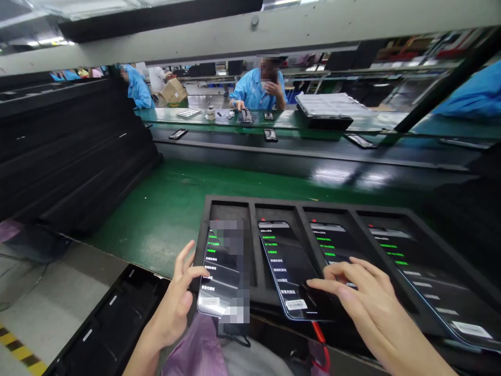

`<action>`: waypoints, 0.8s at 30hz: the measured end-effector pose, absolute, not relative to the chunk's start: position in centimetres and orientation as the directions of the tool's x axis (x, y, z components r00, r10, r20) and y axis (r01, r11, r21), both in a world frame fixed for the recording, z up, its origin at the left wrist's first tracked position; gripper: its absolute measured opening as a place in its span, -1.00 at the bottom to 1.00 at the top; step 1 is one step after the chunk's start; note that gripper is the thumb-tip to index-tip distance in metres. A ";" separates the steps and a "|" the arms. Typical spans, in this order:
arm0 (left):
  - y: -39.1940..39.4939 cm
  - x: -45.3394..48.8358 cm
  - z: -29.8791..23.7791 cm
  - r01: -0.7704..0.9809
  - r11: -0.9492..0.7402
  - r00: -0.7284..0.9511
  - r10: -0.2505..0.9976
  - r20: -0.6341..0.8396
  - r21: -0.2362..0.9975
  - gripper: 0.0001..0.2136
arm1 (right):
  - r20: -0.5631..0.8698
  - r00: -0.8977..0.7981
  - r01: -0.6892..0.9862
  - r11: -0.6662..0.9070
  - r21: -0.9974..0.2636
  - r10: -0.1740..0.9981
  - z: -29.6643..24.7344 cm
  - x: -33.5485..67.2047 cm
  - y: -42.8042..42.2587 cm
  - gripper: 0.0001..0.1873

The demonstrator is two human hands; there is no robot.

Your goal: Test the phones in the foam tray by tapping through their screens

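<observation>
A black foam tray (282, 201) with several slots lies in front of me, a smartphone in each slot. Every phone has a lit dark screen with green and white text lines and a white label near its lower end. My left hand (178, 297) is open at the leftmost phone (219, 266), its index fingertip on or just over the screen. My right hand (364, 292) is open, its index fingertip at the lower screen of the second phone (279, 261). It partly hides the third phone (332, 241). The rightmost phone (426, 287) lies beyond it.
The tray rests on a green worktop (156, 209). Stacked black trays (66, 151) rise on the left. A dark conveyor (219, 140) carries phone parts behind. A co-worker in blue (252, 86) sits across. Another black tray (105, 324) is low at left; a red cable (321, 339) hangs below.
</observation>
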State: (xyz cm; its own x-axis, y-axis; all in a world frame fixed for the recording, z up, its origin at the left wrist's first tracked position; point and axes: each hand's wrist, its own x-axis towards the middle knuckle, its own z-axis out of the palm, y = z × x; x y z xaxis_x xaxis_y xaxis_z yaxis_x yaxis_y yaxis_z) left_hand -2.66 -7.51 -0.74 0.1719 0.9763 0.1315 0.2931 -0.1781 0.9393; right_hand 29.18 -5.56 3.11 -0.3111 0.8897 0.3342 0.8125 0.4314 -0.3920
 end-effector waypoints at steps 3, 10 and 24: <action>-7.6 -2.8 -0.8 0.297 -0.190 0.192 0.972 0.136 0.936 -0.51 | 0.331 -0.306 0.794 0.431 -0.428 0.892 2.8 29.5 -5.6 -0.52; -7.6 -2.8 -1.6 0.363 -0.218 0.156 0.973 0.172 0.906 -0.52 | 0.319 -0.401 0.783 0.502 -0.367 0.859 3.5 29.6 -5.4 -0.58; -6.5 -1.4 -2.7 0.200 -0.120 -0.221 0.961 0.164 0.972 -0.50 | 0.398 -0.058 0.900 0.220 -0.376 0.915 4.4 32.2 -6.0 -0.50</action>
State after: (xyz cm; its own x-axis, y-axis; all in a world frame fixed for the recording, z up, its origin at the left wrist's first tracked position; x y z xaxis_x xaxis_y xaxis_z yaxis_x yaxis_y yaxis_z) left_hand -1.42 -6.51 -2.75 -0.2208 0.9615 0.1637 0.2002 -0.1196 0.9724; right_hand 32.17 -6.03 4.42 -0.0577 0.9154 0.3984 0.9002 0.2202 -0.3756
